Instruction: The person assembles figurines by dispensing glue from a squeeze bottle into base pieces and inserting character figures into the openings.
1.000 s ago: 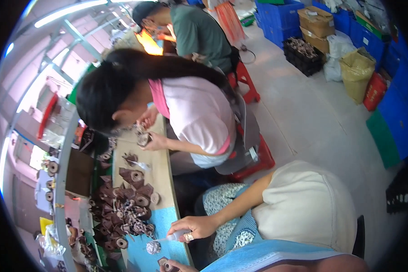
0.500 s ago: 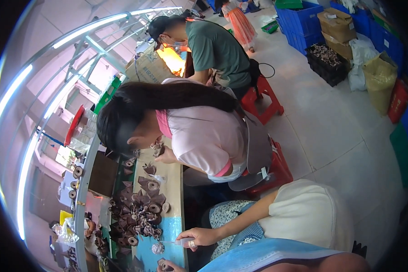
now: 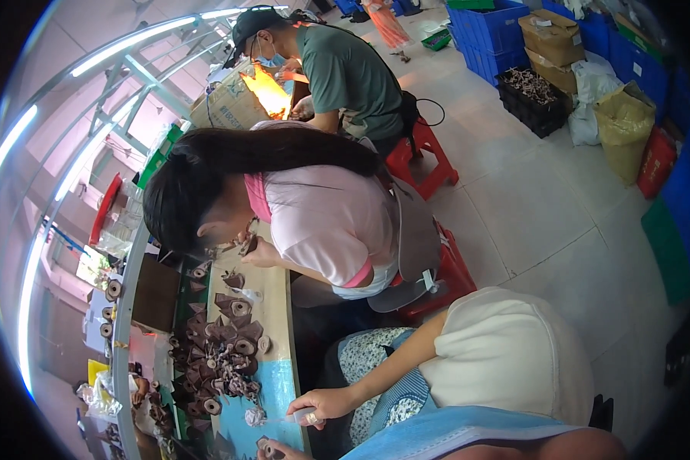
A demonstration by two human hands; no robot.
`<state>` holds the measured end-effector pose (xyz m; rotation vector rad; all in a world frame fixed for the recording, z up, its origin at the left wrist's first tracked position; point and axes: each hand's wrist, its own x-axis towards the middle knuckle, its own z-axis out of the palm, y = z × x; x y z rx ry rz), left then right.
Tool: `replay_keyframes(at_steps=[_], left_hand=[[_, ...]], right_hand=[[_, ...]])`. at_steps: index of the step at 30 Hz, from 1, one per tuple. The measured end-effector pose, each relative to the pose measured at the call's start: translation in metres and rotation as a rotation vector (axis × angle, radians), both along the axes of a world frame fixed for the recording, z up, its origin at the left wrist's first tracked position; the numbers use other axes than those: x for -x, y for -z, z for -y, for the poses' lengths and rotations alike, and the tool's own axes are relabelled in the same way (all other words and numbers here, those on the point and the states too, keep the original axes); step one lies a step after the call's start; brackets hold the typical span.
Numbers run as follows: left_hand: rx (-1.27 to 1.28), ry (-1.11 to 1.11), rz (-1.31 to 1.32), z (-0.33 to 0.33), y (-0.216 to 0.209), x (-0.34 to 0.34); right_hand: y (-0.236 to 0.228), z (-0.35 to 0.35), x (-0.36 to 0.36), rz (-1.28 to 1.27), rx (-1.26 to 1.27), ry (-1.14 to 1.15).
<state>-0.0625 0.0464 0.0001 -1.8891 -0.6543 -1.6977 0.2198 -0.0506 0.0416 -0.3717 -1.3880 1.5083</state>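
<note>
My right hand (image 3: 323, 404) is closed around the pale, translucent handle (image 3: 305, 416) of a slim tool. Its thin tip points left toward a crumpled whitish lump (image 3: 255, 416) on the blue mat (image 3: 274, 383). At the lower edge, my left hand (image 3: 285, 452) is only partly in view. Its fingers hold a small brown piece with a round, pale end (image 3: 263, 443). Just beyond the lump, a heap of dark brown cone-shaped and knobbly pieces (image 3: 221, 349) covers the bench.
A co-worker in a pink top (image 3: 322, 218) sits close beside me at the same bench, holding a brown piece. Farther off, a person in green (image 3: 356, 77) works by a brightly lit box (image 3: 268, 93). Red stools (image 3: 425, 161), blue crates (image 3: 489, 34) and sacks (image 3: 625, 126) stand on the floor.
The whole view has shifted, so the scene sits farther left. The co-worker's hands have moved slightly, and the person in green has a hand nearer the lit box. My hands keep their grips.
</note>
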Motion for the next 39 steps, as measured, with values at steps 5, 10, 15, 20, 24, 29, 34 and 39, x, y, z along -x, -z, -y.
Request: replay_keyframes(at_steps=[5, 10, 15, 20, 24, 29, 34, 39], left_hand=[[0.013, -0.017, 0.030, 0.017, 0.002, -0.004], [0.704, -0.447, 0.398, 0.067, 0.000, -0.037], [0.672, -0.208, 0.581, 0.004, 0.029, 0.003], [0.576, 0.203, 0.707, 0.130, -0.099, -0.144], [0.480, 0.760, -0.242, 0.140, -0.156, -0.223], [0.490, 0.857, 0.205, 0.153, -0.170, -0.234], [0.723, 1.012, 0.219, 0.143, -0.137, -0.219], [0.978, 0.849, 0.668, 0.154, -0.106, -0.179]], right_hand=[[0.000, 0.002, 0.005, -0.015, 0.002, -0.009], [0.003, 0.006, 0.003, -0.015, 0.009, 0.004], [0.012, -0.005, 0.008, -0.045, 0.040, -0.045], [0.017, -0.014, -0.001, -0.090, 0.073, 0.163], [0.017, -0.025, -0.009, -0.346, 0.256, 0.136], [-0.001, 0.003, 0.020, -0.466, 0.323, -0.089], [-0.001, -0.006, -0.020, -0.712, 0.132, -0.252], [-0.004, -0.039, -0.019, -0.035, 0.168, 0.279]])
